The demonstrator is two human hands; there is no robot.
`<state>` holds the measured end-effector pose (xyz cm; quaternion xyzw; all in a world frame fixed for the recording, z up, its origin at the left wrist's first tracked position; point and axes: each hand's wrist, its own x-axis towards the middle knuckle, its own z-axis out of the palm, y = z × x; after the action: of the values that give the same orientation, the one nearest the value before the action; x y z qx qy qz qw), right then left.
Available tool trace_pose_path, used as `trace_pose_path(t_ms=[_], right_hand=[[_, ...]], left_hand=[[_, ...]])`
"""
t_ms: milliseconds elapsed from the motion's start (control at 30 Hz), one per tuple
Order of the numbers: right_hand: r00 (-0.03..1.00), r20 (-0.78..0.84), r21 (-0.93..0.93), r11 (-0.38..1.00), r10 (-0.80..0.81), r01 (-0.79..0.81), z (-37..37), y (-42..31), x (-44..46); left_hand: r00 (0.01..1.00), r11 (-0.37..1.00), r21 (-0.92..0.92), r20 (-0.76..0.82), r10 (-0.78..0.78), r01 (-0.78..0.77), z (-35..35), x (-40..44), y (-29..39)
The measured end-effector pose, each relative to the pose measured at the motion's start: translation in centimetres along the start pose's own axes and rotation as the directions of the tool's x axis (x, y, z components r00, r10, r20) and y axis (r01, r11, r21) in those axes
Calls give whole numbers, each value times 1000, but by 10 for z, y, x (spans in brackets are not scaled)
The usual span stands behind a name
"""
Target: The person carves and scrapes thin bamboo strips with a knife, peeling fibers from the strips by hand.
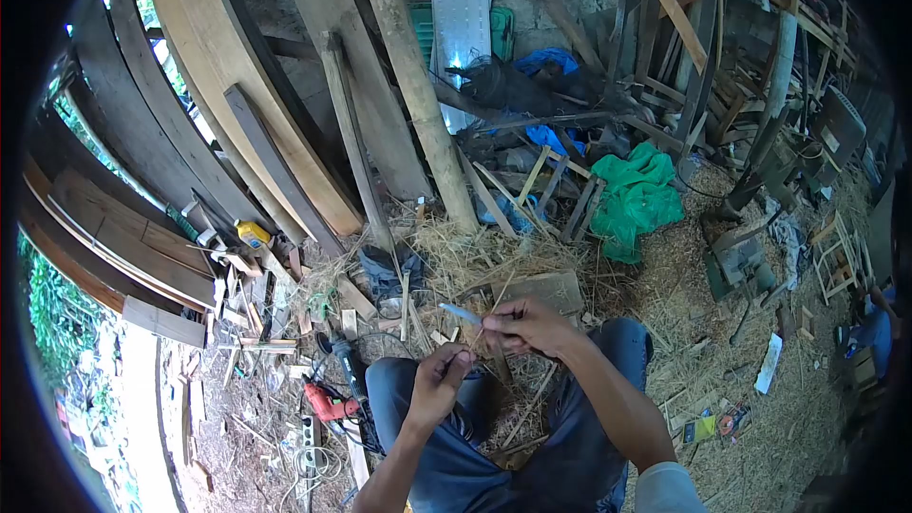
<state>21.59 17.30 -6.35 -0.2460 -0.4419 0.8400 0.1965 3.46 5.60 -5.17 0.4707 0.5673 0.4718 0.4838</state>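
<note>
Knife (461, 313) is jutting leftward from your right hand (521, 325), which is gripping it. Your left hand (442, 380) is closing nearby, apart from the right; whether it is holding anything, you cannot tell. A slipping blade could be cutting its fingers. Beside your left knee (391, 388), a grinder (348, 366) and red drill (330, 403) are lying, risking a knock if you're shifting.

Woodworking workshop with leaning planks (249, 85)
</note>
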Motion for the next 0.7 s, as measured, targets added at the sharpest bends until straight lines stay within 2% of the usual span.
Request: trace_pose_path(t_ms=[33, 67, 100, 200, 300, 367, 400, 467, 600, 667, 700], right_hand=[[1000, 2, -2, 1000, 1, -1, -3, -4, -1], [994, -103, -28, 999, -41, 38, -7, -7, -1], [975, -206, -58, 996, -85, 75, -10, -11, -2], [971, -226, -34, 997, -81, 75, -17, -16, -5], [968, -226, -4, 994, -105, 106, -14, -16, -5], [966, -220, 12, 990, -133, 139, -12, -13, -3], [968, -189, -48, 986, -163, 157, -11, -7, -1], [970, -150, -108, 978, -193, 177, -2, 0, 1], [983, -118, -31, 990, -140, 137, 12, 2, 1], [989, -92, 12, 993, -117, 118, 13, 5, 2], [988, -79, -26, 991, -132, 130, 14, 8, 3]], left_hand=[[997, 996, -47, 23, -68, 69, -3, -2, 2], [990, 986, -92, 48, -135, 139, -5, -3, 3], [990, 986, -93, 46, -133, 137, -6, -4, 4], [989, 975, -175, 81, -123, 136, -7, -5, 6], [985, 975, -146, 65, -158, 165, -8, -6, 5], [988, 987, -61, 60, -146, 149, -8, -4, 0], [988, 987, -62, 57, -146, 149, -7, -2, -4], [1000, 999, 52, 5, 14, -14, -5, 0, -10], [1000, 995, 92, -7, 29, -28, -3, 3, -6], [989, 990, 47, -59, 138, -136, -1, 7, -12], [989, 989, 48, -58, 139, -137, 0, 8, -12]])
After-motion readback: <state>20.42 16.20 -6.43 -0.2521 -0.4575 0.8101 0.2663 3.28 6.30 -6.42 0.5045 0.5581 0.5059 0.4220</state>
